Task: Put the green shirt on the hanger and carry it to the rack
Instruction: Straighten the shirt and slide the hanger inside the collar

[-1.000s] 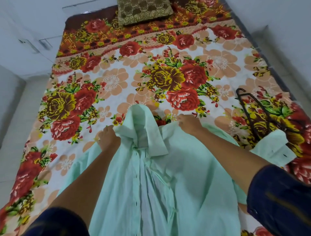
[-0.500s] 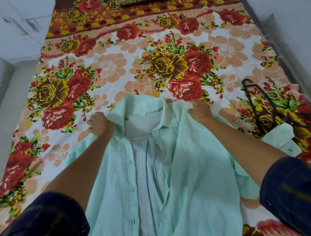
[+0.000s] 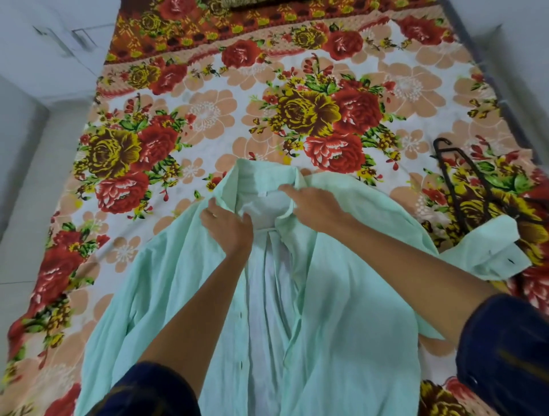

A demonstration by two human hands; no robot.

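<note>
Bed (image 3: 208,124): fills centre, covered by floral sheet in red, yellow, peach on white.
Pillow (image 3: 246,3): at 12 o'clock, brown, mostly cropped.
Floor (image 3: 38,166): pale, at 9 o'clock.
Wall (image 3: 520,59): white, at 2 o'clock.
Light: soft, even.

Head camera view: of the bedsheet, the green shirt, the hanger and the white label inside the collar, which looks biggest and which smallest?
1. Bedsheet
2. Green shirt, though it lies nearer the camera
3. Hanger, partly hidden under a sleeve
4. White label
</note>
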